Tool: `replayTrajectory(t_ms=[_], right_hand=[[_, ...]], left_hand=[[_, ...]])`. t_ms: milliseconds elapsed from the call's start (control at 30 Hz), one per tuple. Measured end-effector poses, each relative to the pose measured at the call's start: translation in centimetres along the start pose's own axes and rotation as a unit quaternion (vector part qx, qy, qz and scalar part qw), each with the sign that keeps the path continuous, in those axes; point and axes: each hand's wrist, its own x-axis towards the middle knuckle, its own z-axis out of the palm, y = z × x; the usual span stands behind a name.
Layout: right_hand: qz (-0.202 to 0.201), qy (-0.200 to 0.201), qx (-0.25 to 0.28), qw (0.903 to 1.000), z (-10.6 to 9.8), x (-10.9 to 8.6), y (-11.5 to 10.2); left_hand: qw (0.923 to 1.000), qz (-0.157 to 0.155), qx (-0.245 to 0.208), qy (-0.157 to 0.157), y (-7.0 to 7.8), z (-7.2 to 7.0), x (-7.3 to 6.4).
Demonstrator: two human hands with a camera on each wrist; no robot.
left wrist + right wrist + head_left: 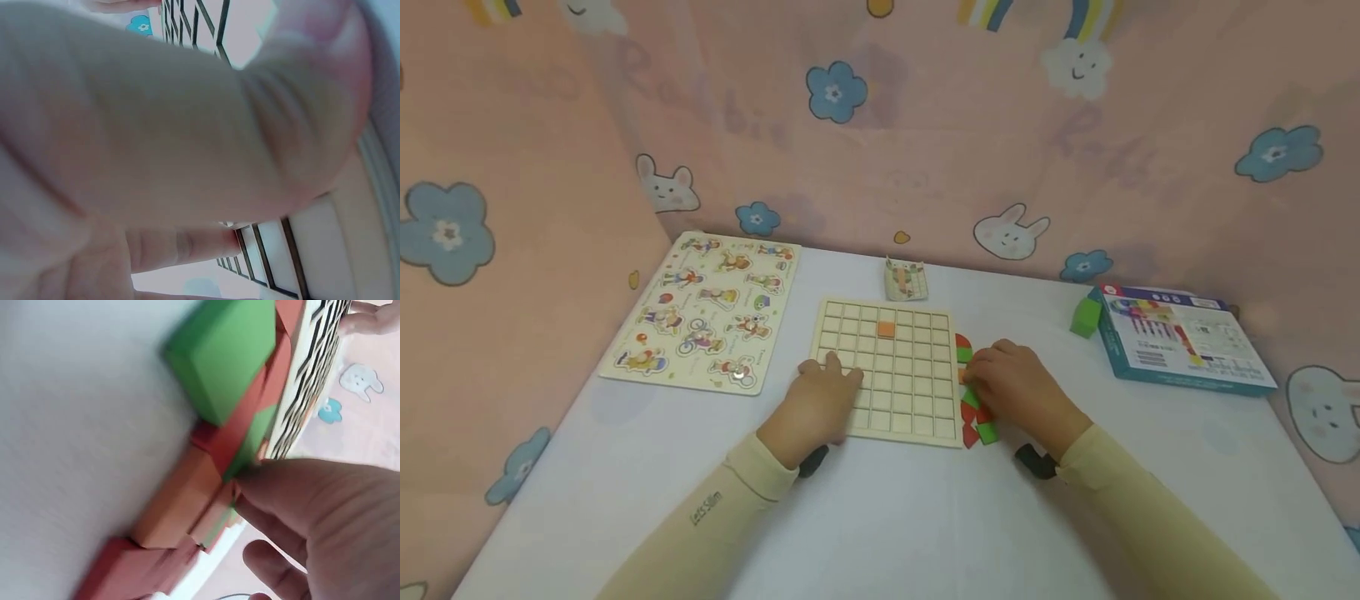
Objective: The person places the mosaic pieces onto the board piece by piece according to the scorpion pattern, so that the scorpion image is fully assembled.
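Note:
A square wooden grid board (917,387) lies flat, with one orange square block (886,330) in a cell near its far side. My left hand (822,400) rests on the board's left part, fingers spread and fairly straight; its thumb (300,125) fills much of the left wrist view. Along the board's right edge are several red, green and orange blocks (972,417). My right hand (1018,387) reaches into them from the right, its thumb and fingertips right at the pieces near a green block (231,356) and an orange block (178,497). I cannot tell whether it pinches one.
A picture puzzle board (700,317) lies at the left. Behind the grid board stands a small printed paper packet (906,280). At the right are a green block (1086,317) and a boxed set (1183,337). Pink printed cloth (895,167) hangs around the white table (887,525).

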Motion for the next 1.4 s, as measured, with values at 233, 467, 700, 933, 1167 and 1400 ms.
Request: replayTrajectory(t_ms=[233,467,700,933,1167,1400], right_hand=[[0.023,-0.053,0.022,0.9981,-0.5,1.3,0.0],[0.008,-0.029,0.057,0.9979,-2.3,4.1,-1.7],[-0.077,0.028,0.045,0.9956,-2.0,8.3,-6.4],[-0.093,0.032,0.008,0.9951,-0.8,10.0,-7.7],[-0.053,0.031,-0.007,0.9981,-0.2,9.5,-7.7],[-0.038,0.044,-0.027,0.9980,-0.1,8.1,-8.1]], left_hand=[[1.0000,0.002,0.003,-0.001,0.0,0.2,0.1],[1.0000,0.000,0.005,0.006,-0.1,-0.1,-0.1],[0.9999,-0.001,0.017,-0.002,-0.1,-0.1,-0.2],[0.9996,-0.001,0.028,-0.005,0.0,-0.3,-0.1],[0.9993,0.000,0.037,-0.007,0.1,-0.4,-0.1],[0.9997,-0.004,0.024,-0.001,0.1,-0.5,-0.3]])
